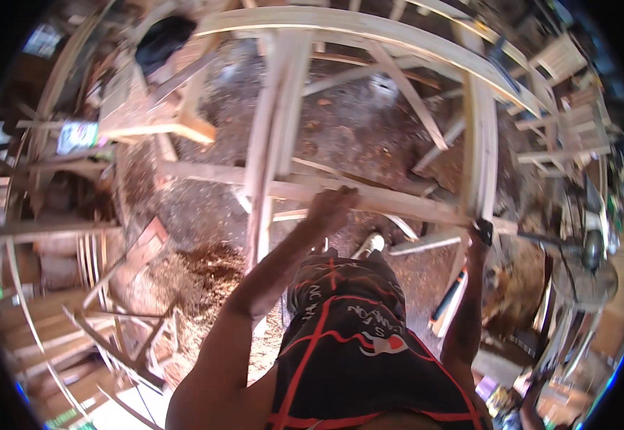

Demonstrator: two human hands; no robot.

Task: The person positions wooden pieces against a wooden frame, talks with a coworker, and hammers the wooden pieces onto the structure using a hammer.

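A wooden rail (391, 203) of the frame (480, 143) is being gripped by the left hand (332, 206), just right of centre. At 3 o'clock, a hammer (534, 238) is being clenched by the right hand (481, 233) at the rail's end. Open floor (341, 122) is lying beyond at 12.

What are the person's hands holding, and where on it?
The left hand grips a rail of the wooden frame mid-length. The right hand closes on a dark tool by the frame's upright.

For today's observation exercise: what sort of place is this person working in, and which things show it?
Most likely a woodworking shop: an unfinished timber frame under the left hand, sawdust and shavings on the floor, and bare wooden chairs stacked nearby.
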